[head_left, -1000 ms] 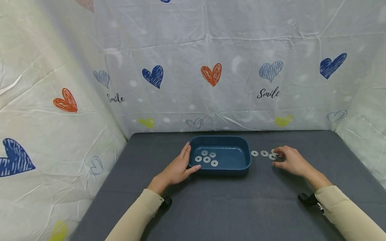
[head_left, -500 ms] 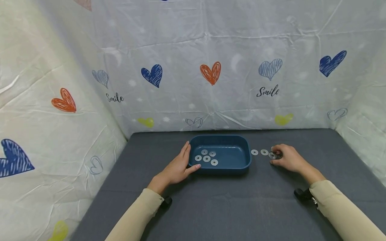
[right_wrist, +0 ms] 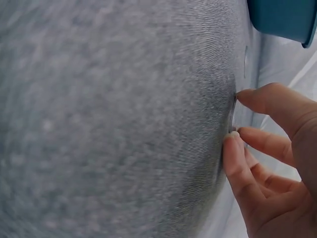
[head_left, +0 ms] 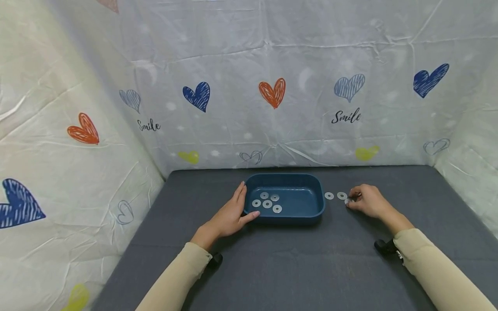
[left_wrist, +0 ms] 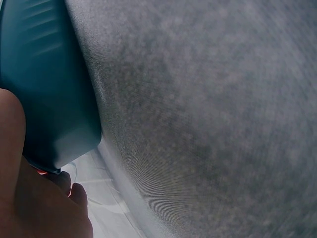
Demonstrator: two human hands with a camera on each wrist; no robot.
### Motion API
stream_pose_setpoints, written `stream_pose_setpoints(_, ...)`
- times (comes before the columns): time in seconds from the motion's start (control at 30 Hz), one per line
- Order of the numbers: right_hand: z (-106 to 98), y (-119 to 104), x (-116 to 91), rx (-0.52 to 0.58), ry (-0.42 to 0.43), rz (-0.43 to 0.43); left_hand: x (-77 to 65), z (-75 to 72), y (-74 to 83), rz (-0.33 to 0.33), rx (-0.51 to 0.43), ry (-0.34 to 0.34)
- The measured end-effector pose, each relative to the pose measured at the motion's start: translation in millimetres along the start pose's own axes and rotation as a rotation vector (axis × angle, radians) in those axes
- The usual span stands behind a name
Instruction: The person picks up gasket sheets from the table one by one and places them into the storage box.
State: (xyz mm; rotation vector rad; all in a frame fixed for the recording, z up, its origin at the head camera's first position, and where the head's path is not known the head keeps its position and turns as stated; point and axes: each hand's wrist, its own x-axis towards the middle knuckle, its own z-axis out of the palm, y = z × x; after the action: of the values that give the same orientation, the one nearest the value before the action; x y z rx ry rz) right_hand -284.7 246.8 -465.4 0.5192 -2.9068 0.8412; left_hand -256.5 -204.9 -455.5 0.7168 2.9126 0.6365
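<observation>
A blue rectangular dish (head_left: 285, 220) stands on the table with several flat metal washers (head_left: 267, 204) lying in its left half. My left hand (head_left: 225, 218) holds its left end, thumb over the front rim and fingers along the side. In the left wrist view, the thumb lies against the dish's wall (left_wrist: 54, 94). Right of the dish, my right hand (head_left: 369, 201) pinches a washer (head_left: 347, 201) between thumb and fingertips, low at the cloth; the fingers partly hide it. Two more washers, one near the dish (head_left: 329, 195) and one beside my fingertips (head_left: 342, 195), lie in a row.
A dark grey cloth (head_left: 295, 268) covers the table. Behind it hangs a white curtain (head_left: 233, 125) printed with hearts and "Smile", which also closes in both sides. Each wrist carries a black camera, such as the right one (head_left: 385, 247).
My right hand has moved slightly left with the washer at its fingertips, closer to the other two. One washer seen at the fingers earlier is now hidden. The left hand and dish stay put.
</observation>
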Motion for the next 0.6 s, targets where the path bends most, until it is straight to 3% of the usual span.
stream_pose_setpoints(0.2,-1.5,-3.7,3.1,-0.024,-0.023,0.017,0.2,-0.2,0.2,0.019,-0.001,0.022)
stream_pose_setpoints(0.6,0.9,-7.6,-1.7,-0.003,-0.05,0.078,0.8,0.4,-1.0,0.009,0.005,0.004)
